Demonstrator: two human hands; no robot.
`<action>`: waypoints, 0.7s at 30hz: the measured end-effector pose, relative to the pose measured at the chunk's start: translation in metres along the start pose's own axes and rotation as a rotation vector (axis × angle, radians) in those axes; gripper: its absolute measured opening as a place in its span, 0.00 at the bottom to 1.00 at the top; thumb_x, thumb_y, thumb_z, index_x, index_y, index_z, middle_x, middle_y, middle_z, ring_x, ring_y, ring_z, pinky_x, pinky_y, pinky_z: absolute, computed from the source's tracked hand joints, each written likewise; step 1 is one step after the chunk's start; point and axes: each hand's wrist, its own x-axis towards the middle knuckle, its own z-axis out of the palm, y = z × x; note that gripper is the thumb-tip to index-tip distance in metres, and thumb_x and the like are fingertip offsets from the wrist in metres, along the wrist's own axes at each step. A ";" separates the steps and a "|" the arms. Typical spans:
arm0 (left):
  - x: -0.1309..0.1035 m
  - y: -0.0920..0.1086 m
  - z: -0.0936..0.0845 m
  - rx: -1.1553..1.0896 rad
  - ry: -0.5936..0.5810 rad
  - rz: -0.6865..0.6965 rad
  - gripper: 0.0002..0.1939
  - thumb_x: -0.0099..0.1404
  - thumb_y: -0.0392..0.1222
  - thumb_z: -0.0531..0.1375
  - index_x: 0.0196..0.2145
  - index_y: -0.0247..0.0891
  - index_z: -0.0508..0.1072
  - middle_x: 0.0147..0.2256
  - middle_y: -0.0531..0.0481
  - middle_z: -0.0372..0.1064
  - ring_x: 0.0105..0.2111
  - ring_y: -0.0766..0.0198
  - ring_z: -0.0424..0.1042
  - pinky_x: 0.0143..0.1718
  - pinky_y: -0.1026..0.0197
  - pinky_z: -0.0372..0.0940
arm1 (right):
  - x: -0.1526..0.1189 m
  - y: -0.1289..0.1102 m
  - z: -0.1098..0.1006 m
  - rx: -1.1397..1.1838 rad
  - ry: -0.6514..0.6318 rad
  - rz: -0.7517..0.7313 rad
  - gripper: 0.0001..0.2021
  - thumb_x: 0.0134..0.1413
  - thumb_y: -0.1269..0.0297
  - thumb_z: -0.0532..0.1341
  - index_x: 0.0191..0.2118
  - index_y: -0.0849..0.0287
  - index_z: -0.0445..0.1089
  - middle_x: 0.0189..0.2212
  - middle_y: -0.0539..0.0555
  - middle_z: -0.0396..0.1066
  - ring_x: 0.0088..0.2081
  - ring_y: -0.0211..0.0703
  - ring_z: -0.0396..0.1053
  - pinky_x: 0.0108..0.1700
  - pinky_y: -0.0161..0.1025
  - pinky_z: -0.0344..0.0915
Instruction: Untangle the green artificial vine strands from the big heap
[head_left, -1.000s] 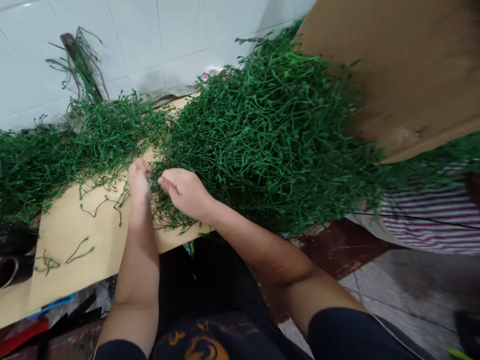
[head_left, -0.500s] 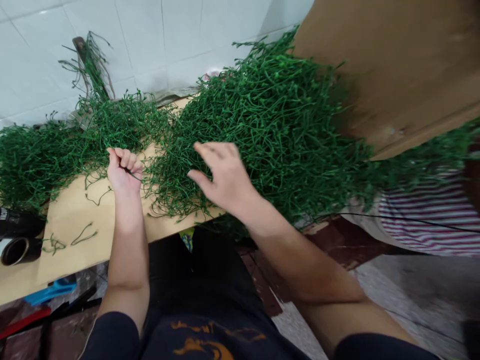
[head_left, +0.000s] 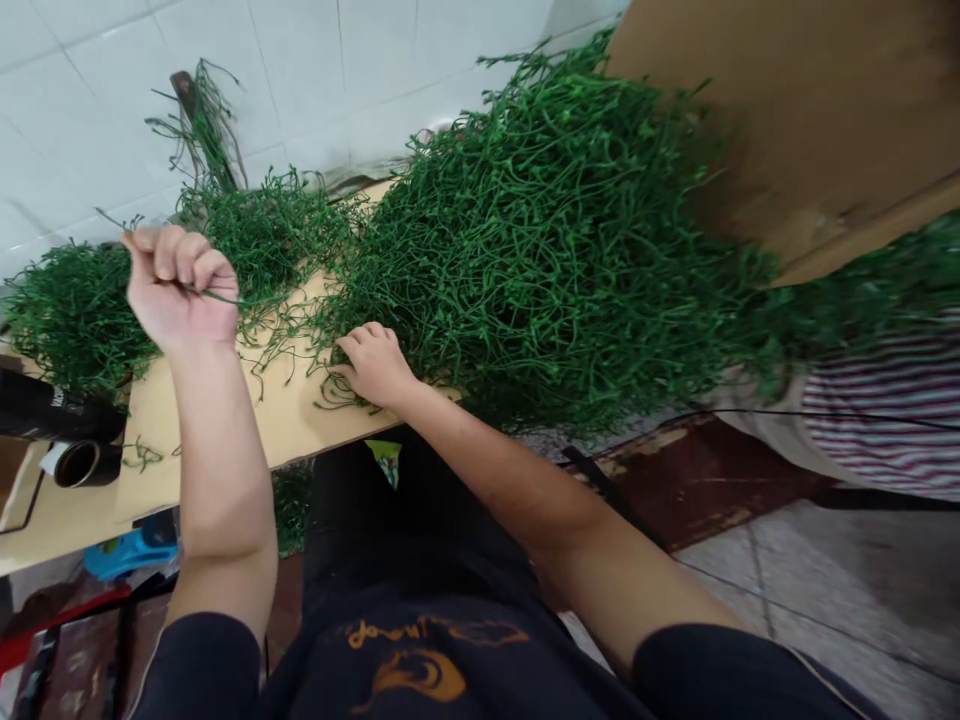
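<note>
Left hand [head_left: 184, 290] has lifted farther left of the big green pile [head_left: 540, 230], fingers curled round a green stem [head_left: 219, 296], so that stem's clear of it. Right hand [head_left: 377, 368] has dropped to the pile's near-left edge, fingers bent; can't tell if gripping.

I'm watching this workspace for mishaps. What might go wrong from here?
The large pile of green stems seems to bulge past the front edge of the tan board, so some might slip off. Its stems look tangled, so the right hand, at its left edge, may drag out extras. If the left hand, gripping a stem, drops leftward, it could knock the dark round container.
</note>
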 end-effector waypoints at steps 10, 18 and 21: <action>-0.052 0.074 -0.014 0.209 -0.420 -0.048 0.26 0.66 0.51 0.49 0.14 0.36 0.53 0.11 0.59 0.44 0.10 0.75 0.41 0.09 0.72 0.44 | -0.001 0.020 0.003 -0.087 0.044 0.027 0.17 0.56 0.58 0.55 0.47 0.62 0.70 0.46 0.60 0.67 0.51 0.55 0.56 0.50 0.48 0.52; -0.148 0.091 -0.055 1.572 -0.696 -0.893 0.13 0.63 0.49 0.54 0.31 0.45 0.76 0.28 0.50 0.73 0.28 0.63 0.71 0.31 0.63 0.65 | -0.008 0.046 -0.002 -0.134 0.087 0.089 0.15 0.56 0.63 0.54 0.46 0.60 0.70 0.46 0.60 0.68 0.50 0.53 0.56 0.49 0.49 0.51; -0.161 0.084 -0.077 1.827 -0.614 -1.053 0.18 0.63 0.52 0.51 0.33 0.42 0.76 0.33 0.48 0.75 0.36 0.59 0.72 0.40 0.60 0.65 | -0.011 0.048 0.000 -0.140 0.101 0.069 0.16 0.58 0.62 0.52 0.47 0.60 0.69 0.45 0.59 0.68 0.50 0.52 0.56 0.49 0.48 0.51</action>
